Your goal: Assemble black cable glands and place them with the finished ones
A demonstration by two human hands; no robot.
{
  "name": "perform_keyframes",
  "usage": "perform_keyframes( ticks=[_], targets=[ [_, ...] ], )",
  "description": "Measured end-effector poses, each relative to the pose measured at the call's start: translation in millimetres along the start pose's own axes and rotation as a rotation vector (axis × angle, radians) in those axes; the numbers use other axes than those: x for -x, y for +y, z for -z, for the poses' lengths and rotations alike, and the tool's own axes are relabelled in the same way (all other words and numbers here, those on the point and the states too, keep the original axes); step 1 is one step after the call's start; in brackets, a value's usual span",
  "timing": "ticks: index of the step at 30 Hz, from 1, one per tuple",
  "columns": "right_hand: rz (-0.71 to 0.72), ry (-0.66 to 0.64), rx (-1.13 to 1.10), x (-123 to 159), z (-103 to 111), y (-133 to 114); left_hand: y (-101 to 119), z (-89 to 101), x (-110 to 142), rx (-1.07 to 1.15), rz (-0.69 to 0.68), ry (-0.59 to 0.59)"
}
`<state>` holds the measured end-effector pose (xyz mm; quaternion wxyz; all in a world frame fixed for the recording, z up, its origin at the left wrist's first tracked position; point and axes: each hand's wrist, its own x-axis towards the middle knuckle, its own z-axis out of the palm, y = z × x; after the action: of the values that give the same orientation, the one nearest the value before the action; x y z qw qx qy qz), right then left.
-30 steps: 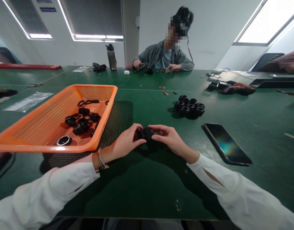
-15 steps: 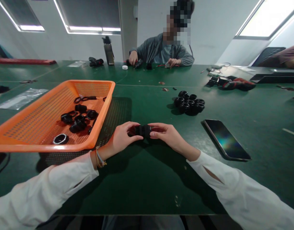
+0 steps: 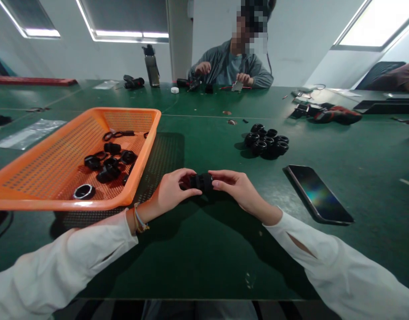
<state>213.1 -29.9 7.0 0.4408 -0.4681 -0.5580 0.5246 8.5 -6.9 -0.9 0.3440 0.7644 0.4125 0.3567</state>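
A small black round fitting is held just above the green table, between both my hands. My left hand pinches its left end with curled fingers. My right hand grips its right end with thumb and fingers closed. To the left stands an orange mesh basket with several loose black rings and nuts in it. A cluster of several black assembled fittings lies on the table beyond my right hand.
A dark phone lies face up at the right. Across the table a person in a grey jacket handles small parts. A bottle, a red and black tool and plastic bags lie farther off.
Both hands have stayed on the black fitting, shifting their fingers slightly round it. The person opposite has raised one hand.
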Motion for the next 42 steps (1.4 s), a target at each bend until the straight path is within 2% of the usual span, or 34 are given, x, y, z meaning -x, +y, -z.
perform_keyframes(
  ticks=[8, 12, 21, 29, 32, 37, 42],
  targets=[
    [-0.022, -0.047, -0.064, -1.6, 0.1, 3.5, -0.4, 0.8, 0.7, -0.056, -0.04, 0.001],
    [0.009, -0.063, 0.007, 0.5, 1.1, 0.3, -0.1, 1.5, 0.9, -0.081, -0.041, 0.003],
    [0.054, -0.056, 0.04, 0.3, 0.3, -2.2, -1.2, -0.8, 0.9, 0.017, 0.001, 0.017],
    [0.037, -0.088, 0.044, 0.5, -1.2, -1.4, 0.9, -2.1, -0.3, 0.05, 0.062, -0.021],
    [0.028, -0.088, 0.099, -0.6, -0.1, -1.3, 1.5, -1.8, -0.4, 0.044, 0.051, -0.028],
    [-0.066, -0.124, 0.05, -3.5, 6.0, -3.6, 2.2, -2.0, -0.3, 0.01, 0.042, -0.014],
    [-0.042, -0.143, 0.153, -2.7, 5.9, -5.9, 4.1, -1.6, 0.5, -0.024, -0.004, -0.022]
  ],
)
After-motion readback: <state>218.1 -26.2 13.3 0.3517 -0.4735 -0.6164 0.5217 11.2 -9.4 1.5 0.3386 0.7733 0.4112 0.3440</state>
